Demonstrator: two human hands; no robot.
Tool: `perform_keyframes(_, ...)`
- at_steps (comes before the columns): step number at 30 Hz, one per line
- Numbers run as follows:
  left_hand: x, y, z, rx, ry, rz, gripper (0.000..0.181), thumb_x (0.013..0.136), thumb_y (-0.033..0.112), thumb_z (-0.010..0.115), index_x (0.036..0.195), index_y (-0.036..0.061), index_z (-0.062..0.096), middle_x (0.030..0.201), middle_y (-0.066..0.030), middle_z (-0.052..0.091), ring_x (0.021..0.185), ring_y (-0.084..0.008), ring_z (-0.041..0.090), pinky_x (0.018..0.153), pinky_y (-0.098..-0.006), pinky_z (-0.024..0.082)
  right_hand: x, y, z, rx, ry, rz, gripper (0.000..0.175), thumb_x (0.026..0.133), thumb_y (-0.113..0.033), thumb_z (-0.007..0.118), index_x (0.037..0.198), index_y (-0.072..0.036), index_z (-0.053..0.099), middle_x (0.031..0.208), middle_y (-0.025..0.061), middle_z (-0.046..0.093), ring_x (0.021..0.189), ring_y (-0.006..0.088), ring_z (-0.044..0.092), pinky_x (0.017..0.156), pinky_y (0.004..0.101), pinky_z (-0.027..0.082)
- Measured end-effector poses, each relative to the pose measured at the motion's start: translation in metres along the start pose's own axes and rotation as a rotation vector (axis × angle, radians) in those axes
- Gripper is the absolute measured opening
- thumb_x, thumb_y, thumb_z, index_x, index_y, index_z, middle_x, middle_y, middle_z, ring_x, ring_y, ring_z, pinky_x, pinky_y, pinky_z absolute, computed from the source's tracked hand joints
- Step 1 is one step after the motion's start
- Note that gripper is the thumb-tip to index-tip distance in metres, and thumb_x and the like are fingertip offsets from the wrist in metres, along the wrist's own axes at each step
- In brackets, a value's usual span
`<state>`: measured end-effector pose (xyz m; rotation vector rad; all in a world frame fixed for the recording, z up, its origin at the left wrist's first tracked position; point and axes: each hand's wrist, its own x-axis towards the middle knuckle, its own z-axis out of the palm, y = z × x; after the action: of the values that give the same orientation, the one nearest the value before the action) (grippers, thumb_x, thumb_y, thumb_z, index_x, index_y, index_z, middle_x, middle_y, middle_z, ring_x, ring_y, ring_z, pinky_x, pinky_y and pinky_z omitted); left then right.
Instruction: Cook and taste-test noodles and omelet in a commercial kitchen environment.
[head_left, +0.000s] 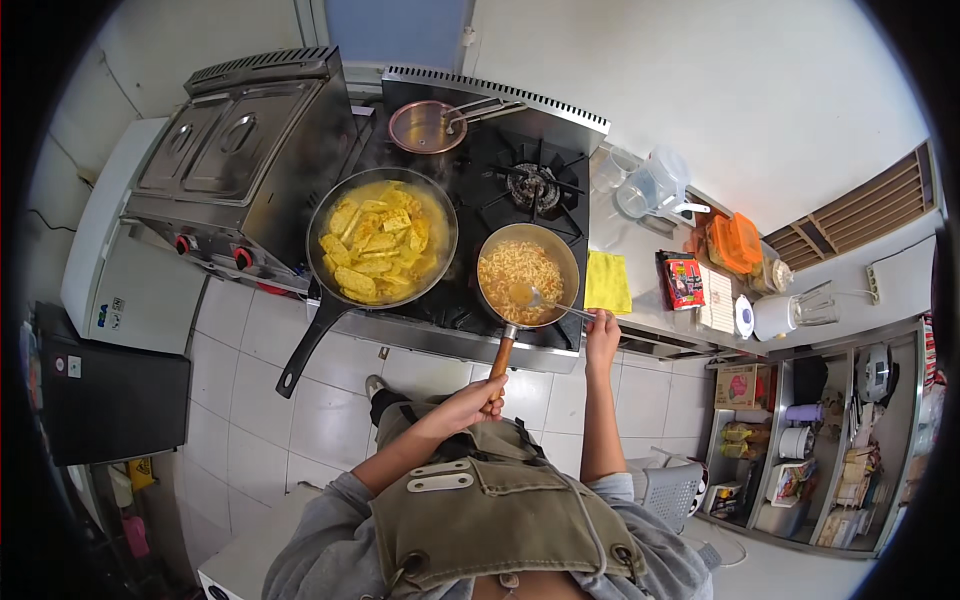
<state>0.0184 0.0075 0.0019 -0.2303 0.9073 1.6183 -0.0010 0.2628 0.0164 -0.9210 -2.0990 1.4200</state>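
My left hand grips the wooden handle of a saucepan on the front right of the stove. Inside the pan, curly instant noodles lie in orange broth. Between the fingers of my right hand is the handle of a metal spoon, its bowl dipped in the broth. To the left, a large black frying pan holds yellow slices, perhaps tofu or tempeh, in yellow liquid; steam rises around it. Neither hand touches that pan.
Behind stand a glass-lidded pot with utensils across it and a bare burner. A yellow cloth, a red noodle packet, a plastic jug and a blender sit on the right counter. The frying pan's handle juts past the stove's edge.
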Motion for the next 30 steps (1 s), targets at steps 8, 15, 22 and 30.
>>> perform_keyframes(8, -0.001, 0.002, 0.002, 0.012, 0.006, 0.003, 0.031, 0.090, 0.040, 0.045, 0.081, 0.0105, 0.044, 0.062, 0.0028, 0.043, 0.057, -0.0092, 0.045, 0.060, -0.0247, 0.044, -0.008, 0.006, -0.004, 0.334, 0.032, 0.088, 0.024, 0.092, -0.022, 0.043, 0.084, -0.004, 0.057, 0.059, -0.0046, 0.043, 0.048, 0.0019, 0.035, 0.042, 0.0168, 0.027)
perform_keyframes(15, 0.006, -0.004, -0.008, -0.028, 0.024, 0.008, 0.038, 0.088, 0.045, 0.046, 0.097, 0.0084, 0.043, 0.070, -0.0016, 0.050, 0.059, -0.0100, 0.049, 0.061, -0.0254, 0.046, -0.020, -0.002, -0.020, 0.423, 0.013, 0.136, 0.024, 0.092, -0.024, 0.045, 0.086, -0.004, 0.057, 0.060, -0.0037, 0.044, 0.051, 0.0025, 0.036, 0.044, 0.0168, 0.027)
perform_keyframes(22, 0.004, 0.002, -0.050, -0.196, 0.221, 0.093, 0.058, 0.080, 0.053, 0.052, 0.114, 0.0091, 0.032, 0.097, -0.0134, 0.054, 0.088, -0.0213, 0.054, 0.077, -0.0345, 0.044, -0.033, 0.007, -0.053, 0.434, 0.081, 0.136, 0.024, 0.090, -0.025, 0.049, 0.084, -0.004, 0.059, 0.057, -0.0040, 0.043, 0.048, 0.0020, 0.033, 0.042, 0.0168, 0.024)
perform_keyframes(30, -0.004, 0.002, -0.105, -0.212, 0.359, 0.202, 0.050, 0.081, 0.044, 0.054, 0.111, 0.0100, 0.034, 0.097, -0.0112, 0.055, 0.087, -0.0221, 0.053, 0.080, -0.0352, 0.042, -0.049, 0.012, -0.087, 0.359, 0.190, 0.161, 0.026, 0.091, -0.025, 0.047, 0.083, -0.004, 0.059, 0.057, -0.0037, 0.042, 0.048, 0.0026, 0.032, 0.042, 0.0164, 0.024)
